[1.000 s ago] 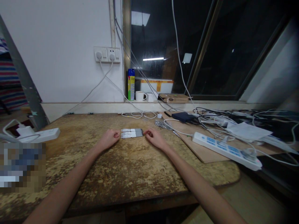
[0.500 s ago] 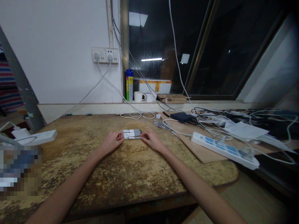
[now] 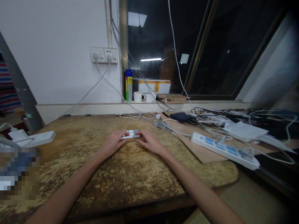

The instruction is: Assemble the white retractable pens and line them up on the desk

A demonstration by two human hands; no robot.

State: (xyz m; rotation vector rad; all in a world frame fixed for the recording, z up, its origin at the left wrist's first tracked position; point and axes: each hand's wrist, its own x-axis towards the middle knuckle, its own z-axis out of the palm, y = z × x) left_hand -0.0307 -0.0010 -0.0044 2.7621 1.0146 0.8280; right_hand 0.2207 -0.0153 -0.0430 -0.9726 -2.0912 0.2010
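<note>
On the desk (image 3: 130, 174), the pens (image 3: 133, 134) already lie side by side, my right hand (image 3: 151, 142) open, my left hand (image 3: 112, 144) at them, its grip unclear.

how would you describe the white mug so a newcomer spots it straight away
Find the big dark window behind the worn wooden table, then look at the left end of its sill. The white mug stands between a tall blue-capped spray can and a small white block. Of those three, only it has a handle, on its right.
</note>
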